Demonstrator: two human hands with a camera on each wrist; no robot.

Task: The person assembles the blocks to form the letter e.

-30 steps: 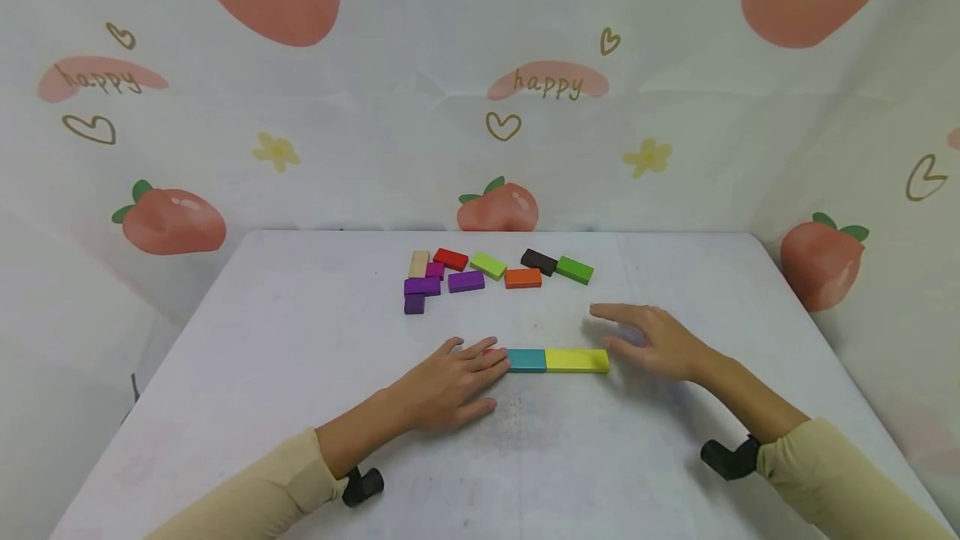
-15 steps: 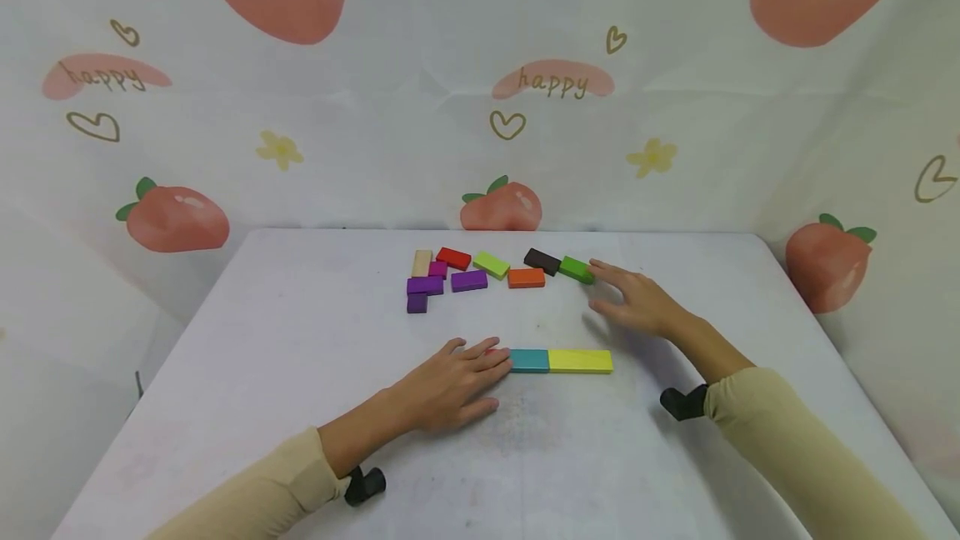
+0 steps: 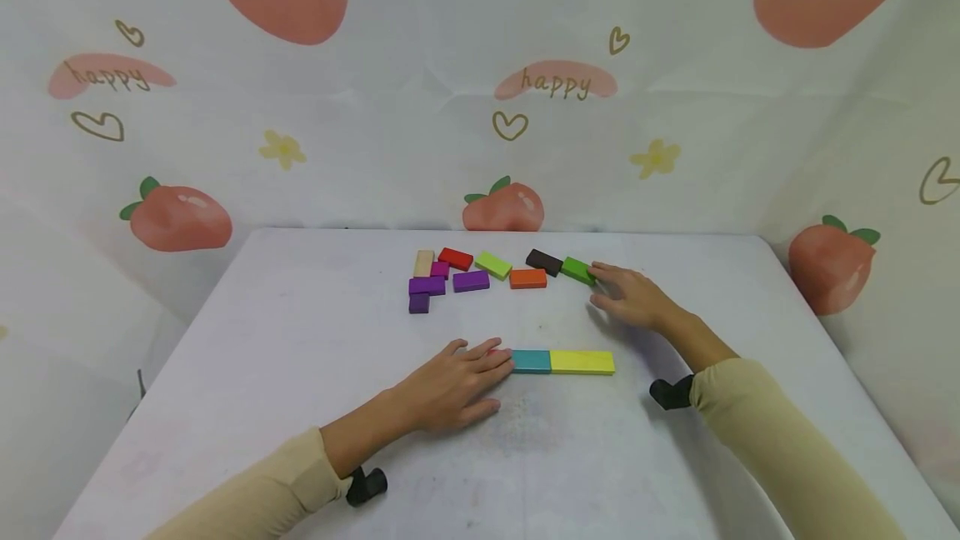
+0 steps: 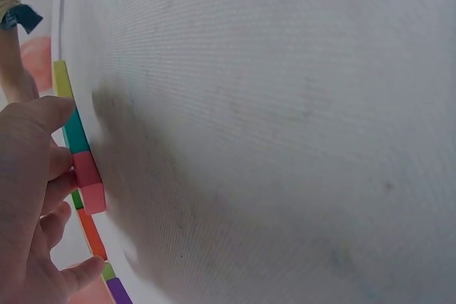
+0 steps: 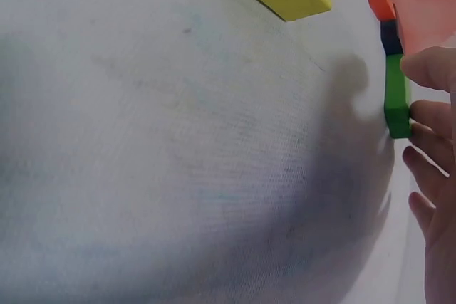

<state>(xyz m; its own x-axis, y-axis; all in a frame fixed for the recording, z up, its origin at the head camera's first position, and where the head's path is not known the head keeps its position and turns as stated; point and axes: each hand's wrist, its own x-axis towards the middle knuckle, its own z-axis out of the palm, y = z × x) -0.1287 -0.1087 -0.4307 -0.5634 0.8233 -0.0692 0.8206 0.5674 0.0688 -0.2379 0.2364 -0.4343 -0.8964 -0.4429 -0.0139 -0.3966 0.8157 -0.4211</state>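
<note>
A row lies flat on the white table (image 3: 300,315): a pink block (image 4: 87,170), a teal block (image 3: 532,362) and a longer yellow block (image 3: 582,362), end to end. My left hand (image 3: 453,390) rests on the left end of this row, fingers extended, covering most of the pink block from the head camera. Farther back, the index fingertip of my right hand (image 3: 633,298) is right at the right end of a green block (image 3: 577,270). Its thumb is spread away from the index finger, in front of the block.
Left of the green block lie a dark brown block (image 3: 543,262), an orange block (image 3: 528,278), a lime block (image 3: 493,264) and a red block (image 3: 455,258). Several purple blocks (image 3: 471,281), a magenta block (image 3: 440,270) and a beige block (image 3: 423,263) sit farther left. A printed cloth (image 3: 405,157) hangs behind.
My right hand has moved back from beside the yellow block to the right end of the green block. My left hand stays on the row.
</note>
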